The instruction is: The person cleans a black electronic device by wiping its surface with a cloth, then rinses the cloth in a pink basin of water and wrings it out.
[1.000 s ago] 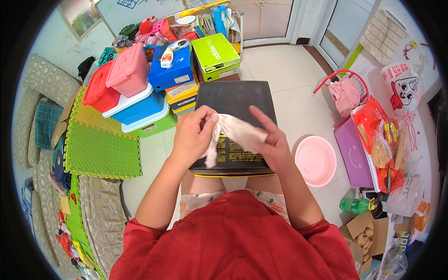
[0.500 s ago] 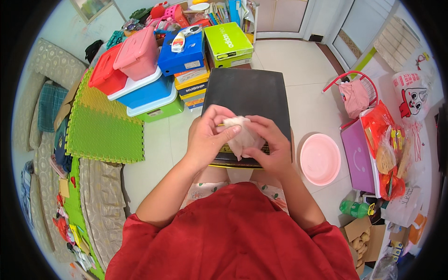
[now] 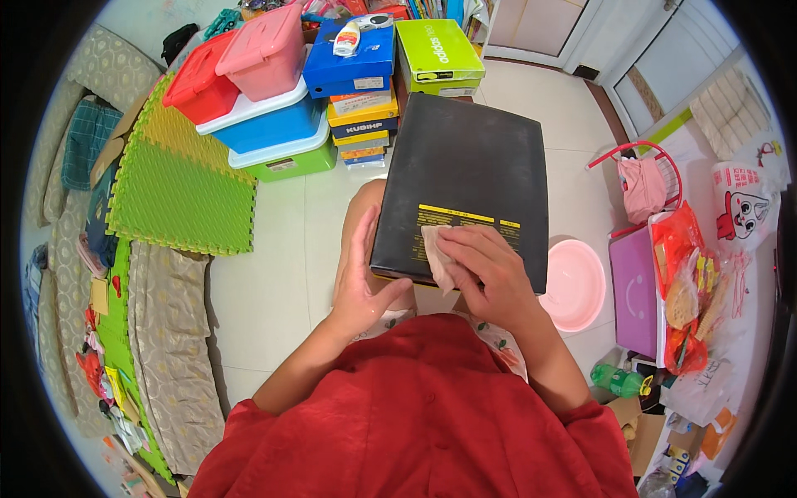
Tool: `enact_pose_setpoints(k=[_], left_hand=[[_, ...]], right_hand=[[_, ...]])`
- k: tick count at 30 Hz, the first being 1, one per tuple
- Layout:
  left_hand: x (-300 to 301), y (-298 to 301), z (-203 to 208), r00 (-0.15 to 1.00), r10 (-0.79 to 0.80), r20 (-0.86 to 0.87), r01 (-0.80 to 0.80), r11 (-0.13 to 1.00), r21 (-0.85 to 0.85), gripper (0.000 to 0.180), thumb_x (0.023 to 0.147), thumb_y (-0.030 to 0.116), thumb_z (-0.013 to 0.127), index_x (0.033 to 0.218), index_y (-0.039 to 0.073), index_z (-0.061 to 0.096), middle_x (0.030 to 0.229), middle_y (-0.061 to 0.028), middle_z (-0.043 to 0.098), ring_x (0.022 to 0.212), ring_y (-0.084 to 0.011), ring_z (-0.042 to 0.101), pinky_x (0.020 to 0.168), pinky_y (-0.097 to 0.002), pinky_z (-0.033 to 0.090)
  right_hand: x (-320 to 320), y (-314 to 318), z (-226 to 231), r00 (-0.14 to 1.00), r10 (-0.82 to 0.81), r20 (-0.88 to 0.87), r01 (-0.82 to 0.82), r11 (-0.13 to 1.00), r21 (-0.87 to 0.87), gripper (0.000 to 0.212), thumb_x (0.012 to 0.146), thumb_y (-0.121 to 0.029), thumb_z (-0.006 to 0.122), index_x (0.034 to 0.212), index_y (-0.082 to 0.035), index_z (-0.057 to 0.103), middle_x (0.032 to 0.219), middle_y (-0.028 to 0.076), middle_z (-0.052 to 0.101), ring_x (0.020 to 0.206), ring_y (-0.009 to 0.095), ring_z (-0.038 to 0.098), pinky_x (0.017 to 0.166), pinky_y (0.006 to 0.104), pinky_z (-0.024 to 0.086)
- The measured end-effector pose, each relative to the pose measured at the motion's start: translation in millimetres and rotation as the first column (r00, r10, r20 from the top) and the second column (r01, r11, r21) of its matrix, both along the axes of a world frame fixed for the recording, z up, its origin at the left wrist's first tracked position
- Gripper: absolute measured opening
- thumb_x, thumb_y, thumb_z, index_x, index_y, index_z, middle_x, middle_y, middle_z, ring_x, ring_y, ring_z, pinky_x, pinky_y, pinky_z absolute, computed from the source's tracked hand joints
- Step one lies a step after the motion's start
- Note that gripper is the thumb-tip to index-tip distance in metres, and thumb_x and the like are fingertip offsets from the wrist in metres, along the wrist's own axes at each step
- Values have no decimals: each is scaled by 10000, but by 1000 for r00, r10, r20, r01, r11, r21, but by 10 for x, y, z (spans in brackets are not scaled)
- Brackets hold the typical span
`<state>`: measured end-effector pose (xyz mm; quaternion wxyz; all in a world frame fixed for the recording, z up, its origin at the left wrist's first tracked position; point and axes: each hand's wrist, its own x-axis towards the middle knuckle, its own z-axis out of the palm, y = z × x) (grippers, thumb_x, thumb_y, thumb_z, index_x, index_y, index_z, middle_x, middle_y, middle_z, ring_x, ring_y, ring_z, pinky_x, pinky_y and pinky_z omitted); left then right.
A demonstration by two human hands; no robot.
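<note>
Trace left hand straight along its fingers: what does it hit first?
Left hand: likely the shoe-box stack, passing left of the black box; depth unclear, so the knee or box might come first.

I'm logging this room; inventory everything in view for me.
black box: one, black, centre
cloth: one, pale, over the black box
basin: one, pink, floor at right
lidded tubs: four, red, pink, blue, green, upper left
other boxes: several, blue, green, yellow, top centre
white bottle: one, white, atop those boxes
green bottle: one, green, lower right
purple bin: one, purple, right
mats: uncounted, green and yellow, left
clutter: uncounted, mixed colours, both sides
shirt: one, red, lower centre
left hand: one, bare, by the black box's left edge
right hand: one, bare, holding the cloth
</note>
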<state>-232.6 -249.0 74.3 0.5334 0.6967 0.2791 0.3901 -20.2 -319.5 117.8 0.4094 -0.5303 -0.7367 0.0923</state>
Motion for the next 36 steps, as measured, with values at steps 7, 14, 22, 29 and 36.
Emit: enact_pose_setpoints(k=[7,14,22,29,36], left_hand=[[32,123,106,996,-50,71,59,989,-139,1173,686,-114,778,1585,73,49,1629,-186,205,1504,-300,237,1213,-398,239],[-42,313,23,995,-58,-84,65,995,82,1321,592,0,897,1577,77,20,1580,-199,328,1463,-306,319,1204,-410,224],[-61,302,148,971,47,-235,9,972,235,1421,539,73,962,1579,117,-6,1527,-176,446,1350,-313,459,1128,-414,343],[-10,220,12,999,25,-44,-24,999,38,1352,589,61,928,1572,86,0,1492,-217,451,1469,-339,325,1182,-448,270],[-114,210,315,980,-17,-198,44,990,137,1297,631,-9,870,1581,132,-1,1518,-187,433,1463,-324,340,1177,-447,300]], right_hand=[[-277,43,68,997,49,66,-47,998,-28,385,810,-76,706,1179,19,649,1276,155,614,1216,351,564,1023,421,474],[-306,165,35,970,200,137,-199,980,-22,393,771,-26,698,1161,-2,654,1293,120,605,1205,311,562,1013,392,482],[-47,-81,15,987,128,101,-127,992,-18,438,743,50,660,1173,-29,671,1280,83,622,1154,300,583,970,377,500],[-511,189,15,969,201,141,-206,978,23,448,731,30,633,1176,-19,655,1274,72,621,1156,311,567,965,374,506],[-156,-44,43,979,188,81,-188,982,1,385,750,36,659,1125,-40,702,1258,45,656,1111,308,589,935,366,521]])
